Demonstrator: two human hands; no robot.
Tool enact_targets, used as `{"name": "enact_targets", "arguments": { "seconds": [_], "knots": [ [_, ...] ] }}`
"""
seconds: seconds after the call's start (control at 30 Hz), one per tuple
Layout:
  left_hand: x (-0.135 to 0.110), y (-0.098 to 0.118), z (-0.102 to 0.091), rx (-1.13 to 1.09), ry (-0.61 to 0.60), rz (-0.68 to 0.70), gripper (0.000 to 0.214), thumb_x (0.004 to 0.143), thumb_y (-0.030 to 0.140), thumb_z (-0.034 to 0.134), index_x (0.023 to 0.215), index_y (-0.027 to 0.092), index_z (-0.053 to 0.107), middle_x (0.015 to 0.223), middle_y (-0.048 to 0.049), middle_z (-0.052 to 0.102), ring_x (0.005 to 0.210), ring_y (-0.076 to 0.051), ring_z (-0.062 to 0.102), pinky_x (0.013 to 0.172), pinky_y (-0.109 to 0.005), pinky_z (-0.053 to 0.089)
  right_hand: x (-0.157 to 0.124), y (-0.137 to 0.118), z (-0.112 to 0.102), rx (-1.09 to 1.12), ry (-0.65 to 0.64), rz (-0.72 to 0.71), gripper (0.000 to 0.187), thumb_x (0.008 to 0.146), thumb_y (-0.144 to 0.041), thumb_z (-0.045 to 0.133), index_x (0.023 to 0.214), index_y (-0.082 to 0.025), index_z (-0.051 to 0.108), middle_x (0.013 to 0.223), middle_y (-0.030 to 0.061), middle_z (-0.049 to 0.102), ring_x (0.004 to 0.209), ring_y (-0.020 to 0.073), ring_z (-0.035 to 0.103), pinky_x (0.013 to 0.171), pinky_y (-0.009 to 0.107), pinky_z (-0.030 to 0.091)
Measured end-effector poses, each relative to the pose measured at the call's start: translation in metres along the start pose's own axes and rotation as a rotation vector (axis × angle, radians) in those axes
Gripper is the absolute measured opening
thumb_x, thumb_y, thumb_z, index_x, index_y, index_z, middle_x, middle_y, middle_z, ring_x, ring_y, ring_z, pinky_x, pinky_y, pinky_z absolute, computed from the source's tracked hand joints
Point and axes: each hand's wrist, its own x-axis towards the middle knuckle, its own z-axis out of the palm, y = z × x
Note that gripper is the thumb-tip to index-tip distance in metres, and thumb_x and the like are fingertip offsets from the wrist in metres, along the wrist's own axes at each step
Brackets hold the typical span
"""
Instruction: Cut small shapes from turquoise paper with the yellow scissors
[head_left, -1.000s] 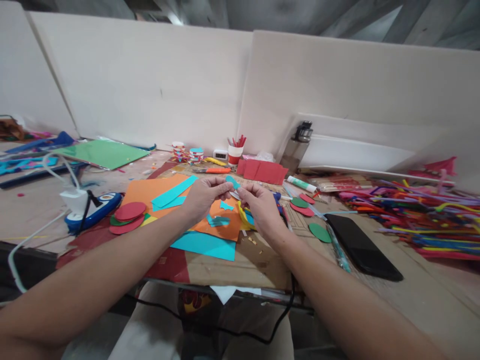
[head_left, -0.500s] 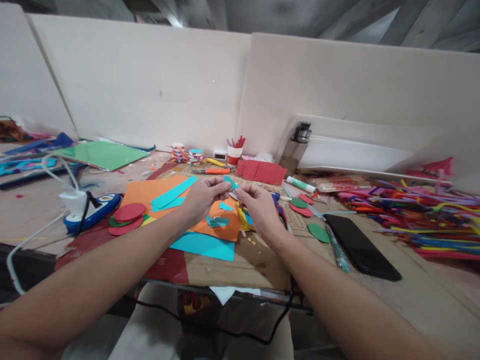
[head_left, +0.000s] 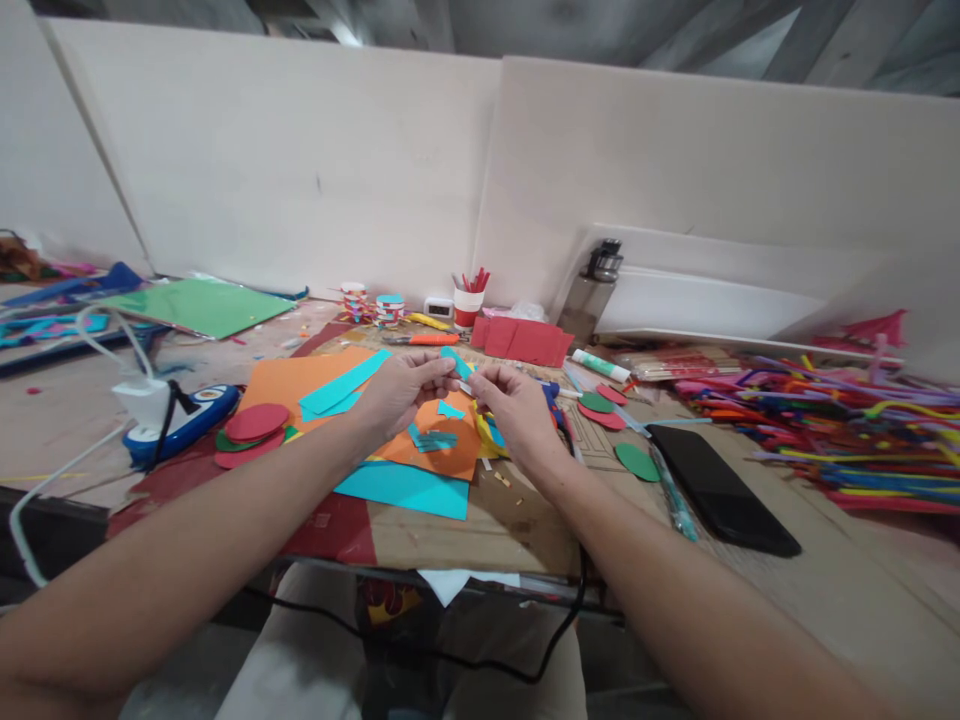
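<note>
My left hand (head_left: 401, 391) and my right hand (head_left: 510, 410) meet above the middle of the table, fingers pinched together. Between them sits a small teal paper piece (head_left: 456, 362), held at its left end by my left fingertips. My right fingertips pinch at its right end, where something small and pale shows that I cannot make out. Below the hands lie an orange paper sheet (head_left: 300, 380), teal strips (head_left: 341, 388), small teal offcuts (head_left: 431, 438) and a larger teal sheet (head_left: 405, 488).
Red and green paper discs (head_left: 251, 432) and a blue device with cables (head_left: 180, 420) lie at the left. A black phone (head_left: 720, 490), green discs (head_left: 637, 462), a glue stick (head_left: 602, 366) and a heap of pipe cleaners (head_left: 840, 430) lie at the right. Cups (head_left: 466, 305) and red paper (head_left: 525, 342) stand behind.
Both hands have kept their pinch on the teal piece and drifted slightly up and left in view; the piece has tilted a little.
</note>
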Motion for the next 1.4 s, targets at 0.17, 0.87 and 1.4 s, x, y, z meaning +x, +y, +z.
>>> {"name": "enact_targets", "arguments": {
  "seconds": [0.17, 0.87, 1.4],
  "knots": [
    [0.000, -0.001, 0.000, 0.009, 0.003, 0.002, 0.018, 0.070, 0.030, 0.075, 0.069, 0.013, 0.067, 0.065, -0.0031, 0.067, 0.061, -0.009, 0.060, 0.063, -0.023, 0.044, 0.000, 0.002, 0.000, 0.009, -0.018, 0.006, 0.022, 0.074, -0.039, 0.066, 0.071, -0.018, 0.057, 0.061, -0.0041, 0.052, 0.055, 0.0089, 0.046, 0.053, 0.023, 0.036],
    [0.000, 0.002, 0.002, 0.016, 0.004, -0.001, 0.020, 0.067, 0.030, 0.077, 0.068, 0.012, 0.067, 0.064, -0.0021, 0.064, 0.059, -0.008, 0.057, 0.062, -0.022, 0.044, 0.003, -0.007, -0.009, -0.233, -0.051, -0.086, 0.024, 0.082, -0.040, 0.054, 0.070, -0.019, 0.054, 0.060, -0.0031, 0.050, 0.055, 0.0114, 0.045, 0.054, 0.025, 0.035],
    [0.009, 0.012, -0.016, 0.015, 0.128, 0.018, 0.023, 0.062, 0.028, 0.079, 0.068, 0.012, 0.064, 0.064, -0.0017, 0.064, 0.059, -0.008, 0.059, 0.061, -0.022, 0.042, -0.001, -0.015, -0.028, -1.412, -0.322, 0.038, 0.046, 0.080, -0.011, 0.052, 0.126, -0.008, 0.051, 0.109, 0.0217, 0.066, 0.095, 0.0292, 0.065, 0.073, 0.031, 0.043]
  ]
}}
